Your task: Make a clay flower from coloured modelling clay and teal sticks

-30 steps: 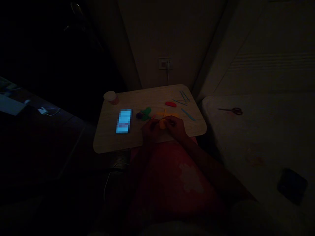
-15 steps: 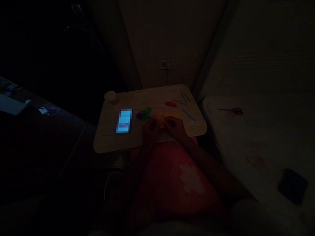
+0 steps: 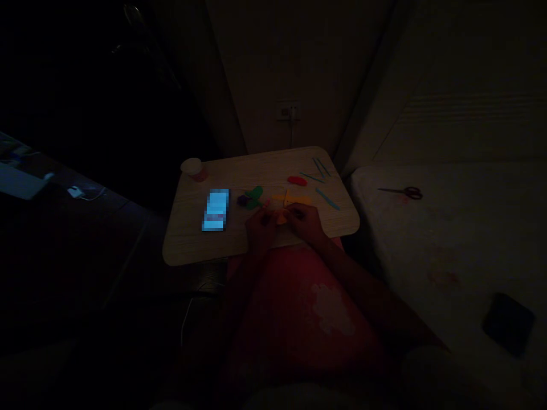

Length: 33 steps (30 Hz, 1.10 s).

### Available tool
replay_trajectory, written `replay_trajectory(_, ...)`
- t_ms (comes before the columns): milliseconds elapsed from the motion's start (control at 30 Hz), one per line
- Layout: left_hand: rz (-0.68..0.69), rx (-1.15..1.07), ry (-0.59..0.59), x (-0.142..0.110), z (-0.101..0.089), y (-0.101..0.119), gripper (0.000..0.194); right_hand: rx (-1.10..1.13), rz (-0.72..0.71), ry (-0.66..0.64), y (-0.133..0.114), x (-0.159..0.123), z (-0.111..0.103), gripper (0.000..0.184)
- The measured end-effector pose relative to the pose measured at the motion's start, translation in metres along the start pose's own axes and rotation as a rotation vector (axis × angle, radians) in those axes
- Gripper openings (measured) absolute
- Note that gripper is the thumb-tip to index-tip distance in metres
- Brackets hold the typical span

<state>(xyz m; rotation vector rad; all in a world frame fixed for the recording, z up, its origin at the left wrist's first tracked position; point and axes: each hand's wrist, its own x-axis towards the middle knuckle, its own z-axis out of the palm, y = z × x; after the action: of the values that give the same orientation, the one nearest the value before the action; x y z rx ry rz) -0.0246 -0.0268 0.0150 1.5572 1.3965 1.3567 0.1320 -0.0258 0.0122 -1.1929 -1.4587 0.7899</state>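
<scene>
In dim light, my left hand (image 3: 261, 226) and my right hand (image 3: 306, 222) meet near the front edge of a small table (image 3: 192, 245). Their fingers are pinched on either side of an orange clay-like piece (image 3: 281, 217). Just beyond them lies a yellow-orange piece (image 3: 301, 200) of similar stuff, with a thin stick-like shape by it. Left of these is a green leaf-like shape (image 3: 255, 196) beside a dark purple lump (image 3: 243, 200). A red oblong lump (image 3: 297, 181) rests farther back. The fingertips are partly hidden and dark.
A lit phone (image 3: 216, 210) lies on the table's left, with a paper cup (image 3: 194, 169) behind it. Thin blue tools (image 3: 327, 199) lie at the right. Scissors (image 3: 401, 192) and a dark square item (image 3: 508, 323) rest on the pale surface to the right.
Both hands stay nearly in place; the left has shifted very slightly left, and a bit more of the orange piece shows between the fingers. The other things have not moved.
</scene>
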Motion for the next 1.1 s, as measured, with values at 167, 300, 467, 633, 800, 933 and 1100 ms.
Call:
replay_trajectory(167,0.053,-0.023,-0.003,-0.0009,0.0025,0.0042,0.022,-0.002,-0.007,-0.005,0.0009,0.001,-0.0001,0.026)
replay_trajectory(300,0.051,0.007,0.002,0.0,0.0019,0.0015,0.023,-0.025,-0.001,-0.014,0.0028,0.0012,-0.0002,0.027)
replay_trajectory(467,0.041,0.035,0.007,0.0006,-0.001,-0.0029,0.023,-0.027,-0.02,-0.029,0.0023,0.0003,-0.0005,0.026)
replay_trajectory(633,0.046,-0.008,0.033,0.0,0.0022,0.0006,0.022,-0.017,0.009,-0.004,0.0014,0.0007,-0.0006,0.026)
replay_trajectory(800,0.01,-0.092,0.006,-0.0011,0.0043,0.004,0.027,0.01,0.038,0.081,0.0028,0.0018,-0.0007,0.028)
replay_trajectory(933,0.024,-0.009,0.023,-0.0018,0.0017,0.0024,0.022,-0.032,0.038,0.078,0.0001,0.0013,-0.0012,0.028)
replay_trajectory(1100,0.021,-0.008,0.031,-0.0019,0.0003,0.002,0.022,-0.019,0.032,0.055,-0.0013,0.0005,-0.0009,0.027)
